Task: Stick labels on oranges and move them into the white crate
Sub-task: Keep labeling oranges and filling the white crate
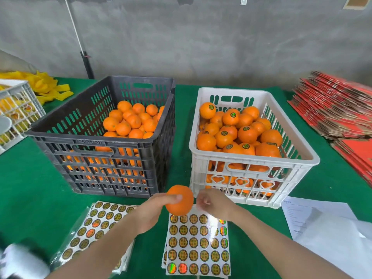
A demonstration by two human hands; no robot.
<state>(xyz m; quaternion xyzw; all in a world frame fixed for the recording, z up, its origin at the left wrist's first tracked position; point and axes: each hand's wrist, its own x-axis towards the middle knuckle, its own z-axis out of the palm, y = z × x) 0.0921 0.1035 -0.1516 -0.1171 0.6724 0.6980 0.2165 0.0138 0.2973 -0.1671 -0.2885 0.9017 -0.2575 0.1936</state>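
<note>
My left hand grips one orange above the green table, just in front of the gap between the two crates. My right hand hovers right beside the orange with its fingers curled together; whether a label is pinched there I cannot tell. Below both hands lies a sheet of round gold labels. A second label sheet lies to the left. The white crate at right holds several labelled oranges. The dark crate at left holds several plain oranges.
Red flattened cartons are stacked at the far right. White papers lie at the near right. A small white basket and yellow foam nets sit at the far left. A grey wall stands behind the table.
</note>
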